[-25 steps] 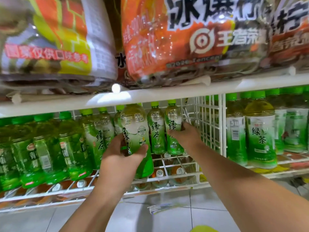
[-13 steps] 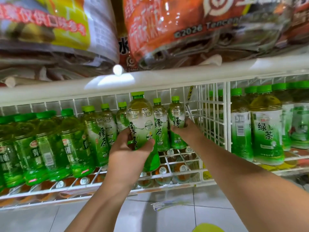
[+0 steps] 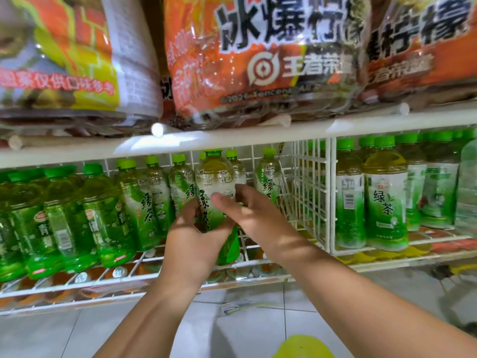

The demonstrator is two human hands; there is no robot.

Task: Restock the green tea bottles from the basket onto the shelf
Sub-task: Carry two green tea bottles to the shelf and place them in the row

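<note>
1. Far left on the wire shelf (image 3: 180, 286): dark green bottles (image 3: 64, 218) packed shoulder to shoulder, leaning back, bases near the front rail.
2. Next along: a row of green tea bottles (image 3: 144, 202) with pale labels, touching one another, caps just under the white edge of the upper shelf (image 3: 232, 136).
3. Left hand (image 3: 192, 241) wrapped around the lower body of the held green tea bottle (image 3: 214, 182); fingers (image 3: 187, 210) curled around its left side, thumb pressed on the front of the label.
4. Held bottle upright, slightly tilted, in front of the row, its base at the shelf's front and hidden behind the left hand; cap close beneath the upper shelf edge, little headroom.
5. Right hand (image 3: 253, 210) gripping the same bottle from the right at mid label; thumb across the front, fingers curled around behind and mostly out of sight.
6. Just right of the hands: one more green tea bottle (image 3: 268, 182) standing apart from the row, then an open patch of wire floor up to the white wire divider (image 3: 312, 192).
7. Beyond the divider: larger green tea bottles (image 3: 384, 202) filling the next bay to its front rail.
8. Above: orange shrink-wrapped drink packs (image 3: 258, 60) overhanging the upper shelf edge.
9. Below: pale tiled floor (image 3: 245, 332); a yellow-green object (image 3: 302, 348) at the bottom edge, cannot tell what.
</note>
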